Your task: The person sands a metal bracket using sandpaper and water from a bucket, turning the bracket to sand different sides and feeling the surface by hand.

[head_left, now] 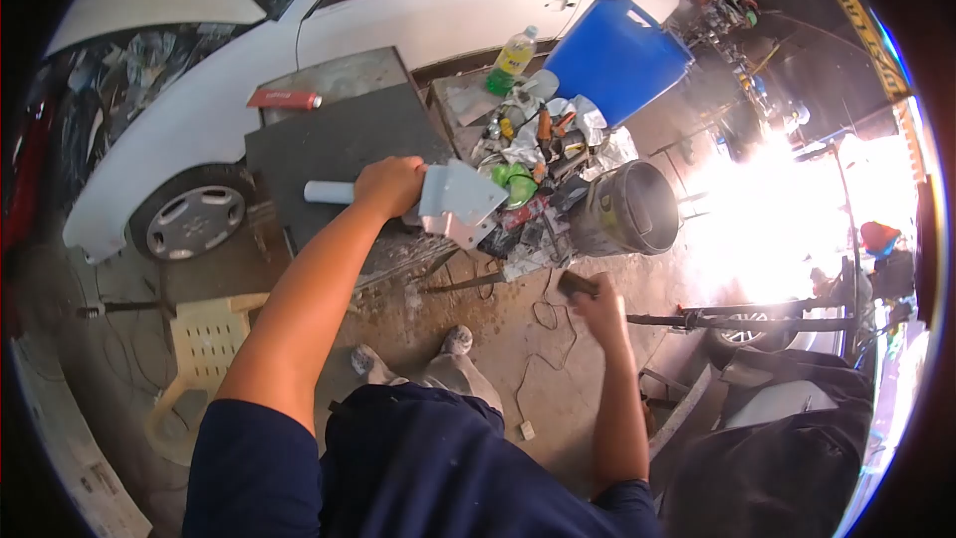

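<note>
My left hand (390, 186) is closed round a light grey metal part, which has a round tube (329, 192) on its left and a flat bracket plate (463, 198) on its right. The part is over the dark flat board (344, 135) on the work table. Off to the right, past the table's front edge, my right hand (600, 309) is closed on a small dark block (577, 285), held in the fingers above the floor.
A cluttered bench holds rags, tools, a bottle (513, 60) and a grey bucket (637, 210). Behind are a blue container (617, 58) and a white car (438, 25). A red tube (285, 99) lies beyond the board. A plastic chair (207, 344) stands left; a cable (533, 359) crosses the floor.
</note>
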The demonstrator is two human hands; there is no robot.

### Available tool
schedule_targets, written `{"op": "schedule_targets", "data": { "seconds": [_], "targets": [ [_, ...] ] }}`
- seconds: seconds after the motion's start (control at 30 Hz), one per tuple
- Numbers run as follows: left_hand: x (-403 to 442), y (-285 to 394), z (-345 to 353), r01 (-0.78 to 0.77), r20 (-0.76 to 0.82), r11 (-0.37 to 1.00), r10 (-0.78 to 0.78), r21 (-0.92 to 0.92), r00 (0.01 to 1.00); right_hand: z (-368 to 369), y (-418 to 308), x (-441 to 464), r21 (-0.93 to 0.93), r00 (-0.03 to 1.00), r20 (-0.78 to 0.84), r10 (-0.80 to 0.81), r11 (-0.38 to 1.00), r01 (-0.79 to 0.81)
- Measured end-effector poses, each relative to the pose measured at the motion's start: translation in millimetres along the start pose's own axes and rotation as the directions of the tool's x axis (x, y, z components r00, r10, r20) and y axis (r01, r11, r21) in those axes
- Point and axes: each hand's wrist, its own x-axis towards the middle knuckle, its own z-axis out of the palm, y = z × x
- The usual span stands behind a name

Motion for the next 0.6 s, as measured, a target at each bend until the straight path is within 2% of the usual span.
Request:
{"op": "schedule_targets", "data": {
  "seconds": [0.03,0.1,0.17,0.2,0.23,0.3,0.33,0.4,0.5,0.53,0.6],
  "targets": [
    [0.8,0.8,1.1,0.007,-0.003,1.0,-0.007,0.012,1.0,-23.2,3.5,14.0,-0.01,1.0,-0.022,0.013,1.0,-0.013],
    [4.1,-2.2,3.3,-0.007,-0.005,1.0,0.007,0.028,1.0,-51.0,44.8,55.9,0.373,0.981,-0.195,0.013,0.926,0.062],
    [3.3,-2.7,7.6,-0.007,-0.014,0.999,0.008,0.039,1.0,-86.7,63.3,95.2,0.254,0.958,-0.287,0.009,0.965,0.068],
    [3.3,-2.7,8.2,-0.006,-0.029,0.999,0.007,0.043,1.0,-98.1,81.3,120.8,0.015,0.887,-0.398,-0.236,0.965,0.263],
    [3.3,-2.2,8.0,-0.004,-0.042,0.999,0.006,0.05,0.999,-106.2,101.5,146.8,-0.238,0.76,-0.444,-0.475,0.88,0.412],
    [1.3,-0.6,8.0,-0.034,-0.079,0.998,0.038,0.043,0.996,-112.1,134.2,196.3,-0.09,0.815,-0.459,-0.354,0.931,0.354],
    [-0.7,0.4,8.9,-0.037,-0.102,0.998,0.041,0.045,0.994,-111.5,124.6,204.0,-0.022,0.897,-0.391,-0.205,0.977,0.214],
    [-0.8,0.4,10.4,-0.028,-0.135,0.998,0.034,0.048,0.99,-130.6,81.3,206.7,0.065,0.974,-0.208,0.091,0.995,-0.079],
    [-0.8,0.6,12.0,0.009,-0.154,0.998,0.002,0.069,0.988,-118.3,102.3,236.2,-0.039,0.996,0.066,0.067,0.997,-0.065],
    [-1.6,2.4,12.4,0.024,-0.166,0.996,-0.009,0.086,0.986,-108.7,109.1,236.7,-0.118,0.998,0.011,-0.057,0.991,0.058],
    [-3.4,4.0,17.2,0.023,-0.25,0.995,0.003,0.099,0.968,-104.2,117.3,237.8,-0.112,0.997,0.005,-0.073,0.991,0.073]
  ]
}}
